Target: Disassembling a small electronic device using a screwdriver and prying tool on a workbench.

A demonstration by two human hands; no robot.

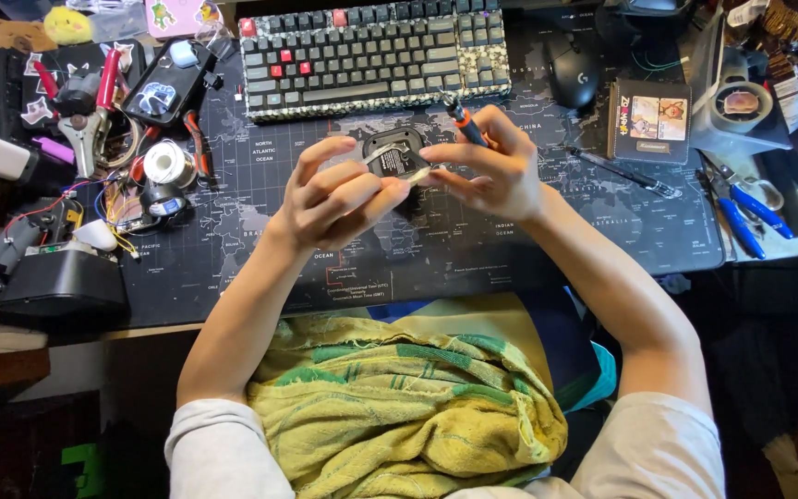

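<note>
1. Left hand (330, 199) curls closed around a small black device (397, 159), pinched at its fingertips.
2. Right hand (491, 171), just beside it, grips an orange-tipped screwdriver (463, 121) and touches the device.
3. A keyboard (371, 55) lies beyond both hands.

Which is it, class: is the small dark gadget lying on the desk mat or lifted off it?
Lifted off: the left hand grips the small dark gadget above the desk mat, and the right hand touches it.

I log these colours: keyboard (376, 57), black and grey keys, a few red, speckled camouflage case; desk mat (473, 231), black with pale world-map print; towel (408, 407), yellow with green stripes; mouse (573, 74), black; pliers (741, 214), blue handles; screwdriver (464, 122), orange and black.
</note>
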